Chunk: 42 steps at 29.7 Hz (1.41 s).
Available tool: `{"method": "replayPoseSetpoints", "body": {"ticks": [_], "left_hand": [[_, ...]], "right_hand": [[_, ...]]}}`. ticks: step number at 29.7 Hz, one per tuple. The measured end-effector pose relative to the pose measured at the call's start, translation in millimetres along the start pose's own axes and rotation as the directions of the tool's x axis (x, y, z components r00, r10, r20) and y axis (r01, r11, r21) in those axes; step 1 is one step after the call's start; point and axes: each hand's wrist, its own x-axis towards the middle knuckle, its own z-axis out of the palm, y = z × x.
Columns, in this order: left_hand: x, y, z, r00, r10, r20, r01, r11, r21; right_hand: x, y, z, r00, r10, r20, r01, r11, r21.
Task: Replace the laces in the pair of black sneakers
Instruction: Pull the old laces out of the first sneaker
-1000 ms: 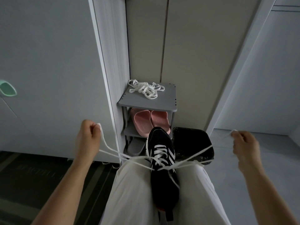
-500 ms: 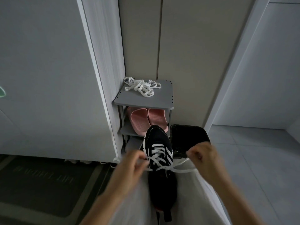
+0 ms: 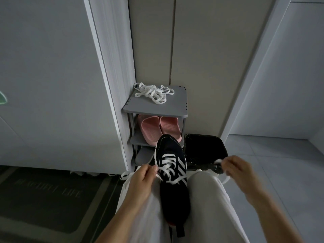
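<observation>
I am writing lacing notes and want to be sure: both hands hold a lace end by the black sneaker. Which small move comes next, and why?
Probably cross the two ends over the tongue for a first knot. The white lace already crisscrosses the sneaker, the left hand pinches one end beside it, and the right hand holds the other, apart.

A grey shoe rack (image 3: 176,106) is standing in the corner, with pink slippers (image 3: 158,128) sitting on its middle shelf and a grey slipper (image 3: 142,156) lying on the shelf below. A black-lined bin (image 3: 205,148) is standing just right of it on the tiled floor (image 3: 280,163), and a dark doormat (image 3: 49,195) is lying to the left.
</observation>
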Motion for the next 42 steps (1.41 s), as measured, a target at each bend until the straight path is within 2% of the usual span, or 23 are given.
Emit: {"method": "replayPoseSetpoints", "body": {"ticks": [2, 4, 6, 8, 12, 16, 19, 21, 25, 28, 31, 36, 38, 42], "left_hand": [[0.8, 5.0, 1.9, 0.997, 0.014, 0.077, -0.017, 0.999, 0.032], [0.2, 9.6, 2.1, 0.983, 0.054, 0.175, -0.09, 0.975, 0.205], [-3.1, 9.2, 0.2, 0.969, 0.125, 0.213, -0.206, 0.885, 0.418], [-4.6, 1.4, -3.6, 0.955, 0.211, 0.207, -0.288, 0.823, 0.49], [-6.0, -7.4, -9.2, 0.957, 0.216, 0.196, -0.271, 0.907, 0.322], [-13.4, -5.6, -3.8, 0.929, 0.329, 0.168, -0.369, 0.85, 0.375], [-12.9, -9.2, -0.7, 0.921, 0.302, 0.248, -0.375, 0.862, 0.341], [-11.4, -9.6, -2.3, 0.904, 0.317, 0.288, -0.401, 0.862, 0.311], [-12.7, -9.9, -7.4, 0.891, 0.378, 0.252, -0.447, 0.829, 0.336], [-13.7, -13.9, -6.0, 0.904, 0.37, 0.213, -0.42, 0.856, 0.3], [-12.7, -15.3, -4.6, 0.916, 0.355, 0.186, -0.398, 0.865, 0.306], [-12.7, -20.6, -0.1, 0.927, 0.33, 0.181, -0.369, 0.89, 0.269], [-12.8, -21.3, 0.5, 0.927, 0.341, 0.154, -0.371, 0.895, 0.247], [-13.8, -19.9, 0.0, 0.923, 0.334, 0.189, -0.372, 0.901, 0.223]], "right_hand": [[-11.2, -6.4, 17.9, 0.977, -0.064, 0.204, 0.099, 0.981, -0.167], [-23.7, -10.5, 44.7, 0.94, -0.12, 0.32, 0.216, 0.935, -0.283], [-33.1, -14.6, 68.1, 0.916, -0.135, 0.378, 0.29, 0.875, -0.389], [-37.7, -18.8, 77.1, 0.918, -0.168, 0.36, 0.323, 0.843, -0.431], [-41.3, -28.7, 68.9, 0.943, -0.17, 0.286, 0.284, 0.858, -0.428], [-44.3, -24.5, 65.6, 0.968, -0.134, 0.212, 0.22, 0.858, -0.464], [-44.4, -20.8, 65.2, 0.973, -0.143, 0.183, 0.204, 0.901, -0.383], [-45.2, -21.0, 64.8, 0.972, -0.145, 0.184, 0.204, 0.911, -0.359], [-45.8, -19.1, 65.0, 0.953, -0.193, 0.234, 0.27, 0.892, -0.364], [-41.3, -15.7, 62.6, 0.919, -0.191, 0.344, 0.312, 0.887, -0.341], [-32.0, -15.3, 56.9, 0.91, -0.154, 0.386, 0.293, 0.896, -0.333], [-36.8, -16.0, 51.3, 0.864, -0.254, 0.434, 0.426, 0.829, -0.363], [-42.0, -11.7, 50.7, 0.872, -0.206, 0.444, 0.39, 0.84, -0.376], [-36.3, -4.3, 52.5, 0.93, -0.126, 0.344, 0.265, 0.881, -0.393]]}}
